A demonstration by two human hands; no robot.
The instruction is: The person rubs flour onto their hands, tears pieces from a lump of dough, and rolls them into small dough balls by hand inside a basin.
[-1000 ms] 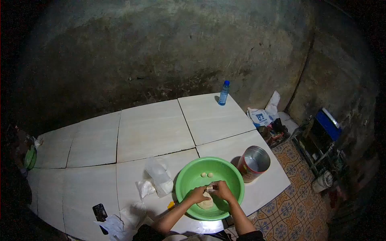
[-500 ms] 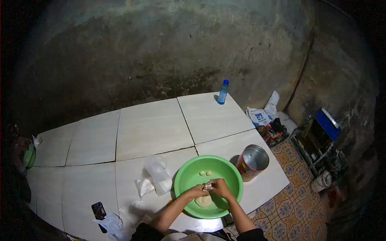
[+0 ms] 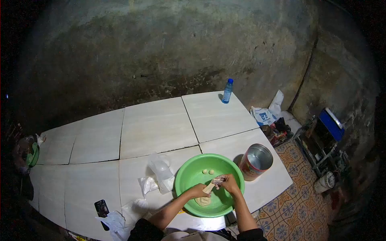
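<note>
Within the bowl at the near side of the counter, I see the dough lying low while a strip slants up above it, the left hand with its fingers closed around the lower part and the right hand with its fingers pinching the upper end. Just beyond the hands I make out two balls in the bowl, bags to its left and a tin at its right. Farther off, I have a bottle upright near the counter's far corner, before the wall.
</note>
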